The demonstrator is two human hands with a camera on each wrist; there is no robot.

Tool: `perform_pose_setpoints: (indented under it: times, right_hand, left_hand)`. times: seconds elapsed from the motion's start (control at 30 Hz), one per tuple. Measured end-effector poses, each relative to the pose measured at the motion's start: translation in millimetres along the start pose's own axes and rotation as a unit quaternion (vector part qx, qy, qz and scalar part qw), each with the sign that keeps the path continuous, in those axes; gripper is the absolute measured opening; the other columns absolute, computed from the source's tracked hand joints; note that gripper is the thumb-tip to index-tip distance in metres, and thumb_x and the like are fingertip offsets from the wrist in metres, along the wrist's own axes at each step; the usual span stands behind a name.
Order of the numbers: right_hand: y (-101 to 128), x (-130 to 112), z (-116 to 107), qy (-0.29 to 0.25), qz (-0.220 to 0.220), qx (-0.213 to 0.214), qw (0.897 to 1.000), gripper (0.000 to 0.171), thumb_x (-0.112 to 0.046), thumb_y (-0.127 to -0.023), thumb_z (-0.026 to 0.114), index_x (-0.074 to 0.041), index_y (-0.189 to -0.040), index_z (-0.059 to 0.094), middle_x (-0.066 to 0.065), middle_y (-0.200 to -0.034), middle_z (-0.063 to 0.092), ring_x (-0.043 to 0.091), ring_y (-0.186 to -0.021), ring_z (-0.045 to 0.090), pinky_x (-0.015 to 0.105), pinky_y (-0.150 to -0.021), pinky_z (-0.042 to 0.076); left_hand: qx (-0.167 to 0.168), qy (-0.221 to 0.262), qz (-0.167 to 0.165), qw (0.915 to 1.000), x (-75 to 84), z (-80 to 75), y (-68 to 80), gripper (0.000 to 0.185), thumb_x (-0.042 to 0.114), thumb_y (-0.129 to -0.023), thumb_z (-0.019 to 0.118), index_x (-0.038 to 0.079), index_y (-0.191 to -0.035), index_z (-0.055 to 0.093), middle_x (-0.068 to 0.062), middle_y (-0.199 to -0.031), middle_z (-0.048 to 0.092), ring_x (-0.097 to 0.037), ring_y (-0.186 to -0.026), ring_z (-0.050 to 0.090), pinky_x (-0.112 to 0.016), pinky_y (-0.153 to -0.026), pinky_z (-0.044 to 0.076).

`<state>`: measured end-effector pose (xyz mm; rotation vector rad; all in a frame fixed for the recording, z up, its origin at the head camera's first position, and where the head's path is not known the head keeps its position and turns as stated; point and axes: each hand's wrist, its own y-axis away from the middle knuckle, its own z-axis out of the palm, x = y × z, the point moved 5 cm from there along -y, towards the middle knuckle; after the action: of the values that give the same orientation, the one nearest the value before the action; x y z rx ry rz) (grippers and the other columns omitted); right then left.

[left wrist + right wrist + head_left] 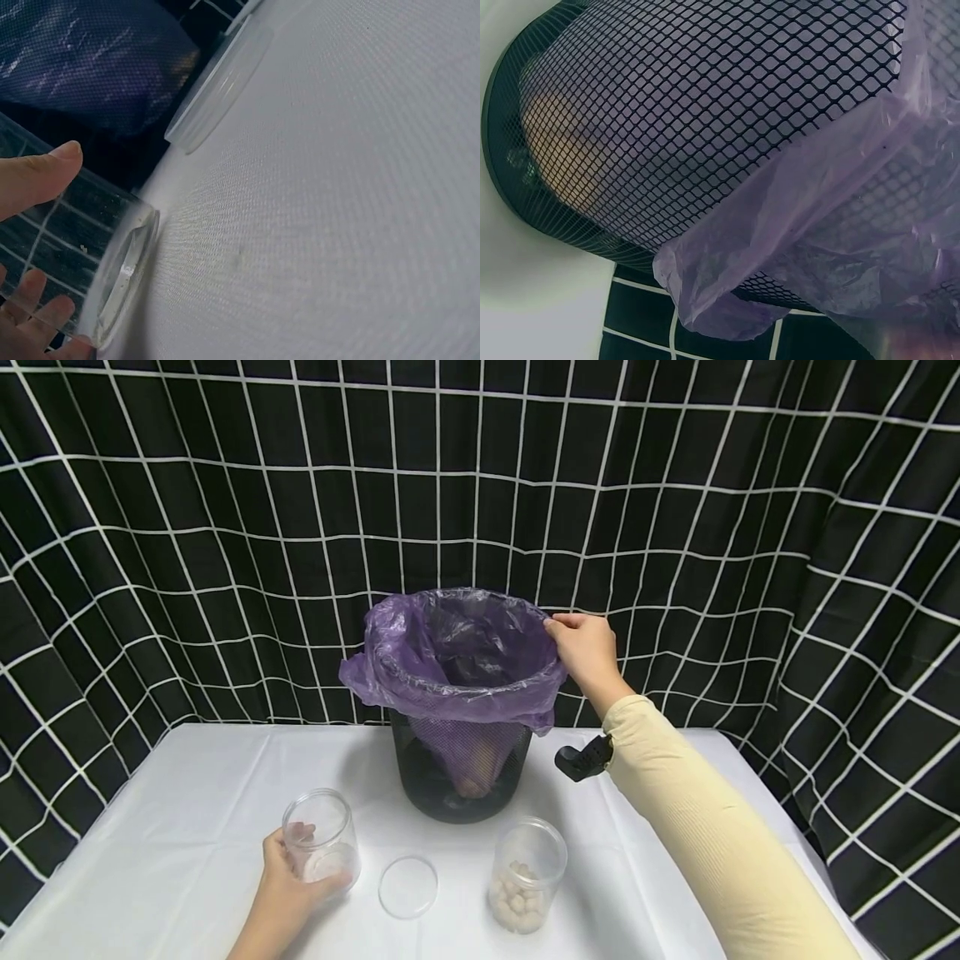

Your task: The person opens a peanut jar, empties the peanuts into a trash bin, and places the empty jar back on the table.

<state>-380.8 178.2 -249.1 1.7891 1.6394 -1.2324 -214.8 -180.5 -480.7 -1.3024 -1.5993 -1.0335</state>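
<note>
The empty clear jar stands on the white tabletop, at about 8 o'clock from the black mesh bin. The left hand wraps its fingers around the jar. The right hand pinches the purple bag at the bin's rim, at 3 o'clock. It is best to hold the bag edge firm and keep the jar steady. A loose lid and a jar of white balls sit close by.

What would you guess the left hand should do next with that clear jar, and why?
Probably lift the empty jar toward the bin. The left hand already grips it, its lid lies off on the table, and the right hand holds the purple bag's rim.
</note>
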Motion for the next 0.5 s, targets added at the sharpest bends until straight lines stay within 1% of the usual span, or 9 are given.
perform_pose_setpoints:
  times: [0.13, 0.33, 0.43, 0.5]
  right_hand:
    - [0.2, 0.0, -0.1, 0.001, 0.005, 0.001, 1.0, 0.037, -0.024, -0.099, 0.058, -0.002, -0.128, 0.066, 0.017, -0.126, 0.068, 0.031, -0.118, 0.064, 0.043, -0.102, 0.052]
    - [0.8, 0.2, 0.2, -0.009, 0.005, 0.003, 1.0, 0.04, -0.027, -0.099, 0.056, -0.001, -0.128, 0.066, 0.017, -0.128, 0.068, 0.031, -0.12, 0.062, 0.043, -0.104, 0.05]
    - [2.7, 2.4, -1.3, -0.021, 0.001, 0.006, 1.0, 0.041, -0.031, -0.098, 0.056, -0.003, -0.125, 0.068, 0.017, -0.126, 0.069, 0.029, -0.119, 0.062, 0.043, -0.103, 0.049]
    - [5.0, 5.4, -3.0, -0.03, -0.001, 0.004, 1.0, 0.043, -0.035, -0.099, 0.056, -0.004, -0.125, 0.068, 0.017, -0.124, 0.069, 0.027, -0.116, 0.061, 0.04, -0.102, 0.05]
  left_hand:
    - [0.003, -0.006, 0.004, 1.0, 1.1, -0.6, 0.5, 0.1, 0.017, -0.076, 0.084, 0.002, -0.144, 0.013, -0.032, -0.155, 0.026, -0.053, -0.145, 0.023, -0.069, -0.119, 0.019]
    - [-0.004, -0.001, -0.001, 1.0, 0.9, -1.7, 0.0, 0.103, 0.017, -0.074, 0.086, 0.001, -0.145, 0.014, -0.031, -0.156, 0.024, -0.052, -0.147, 0.019, -0.068, -0.12, 0.016]
    - [-0.001, -0.004, 0.003, 1.0, 1.4, -2.9, 0.1, 0.104, 0.018, -0.073, 0.087, 0.002, -0.146, 0.016, -0.032, -0.157, 0.023, -0.052, -0.147, 0.018, -0.067, -0.12, 0.017]
    - [0.002, -0.005, 0.011, 0.9999, 2.4, -3.8, 0.2, 0.105, 0.018, -0.072, 0.088, 0.001, -0.146, 0.017, -0.031, -0.158, 0.022, -0.051, -0.148, 0.018, -0.066, -0.121, 0.018]
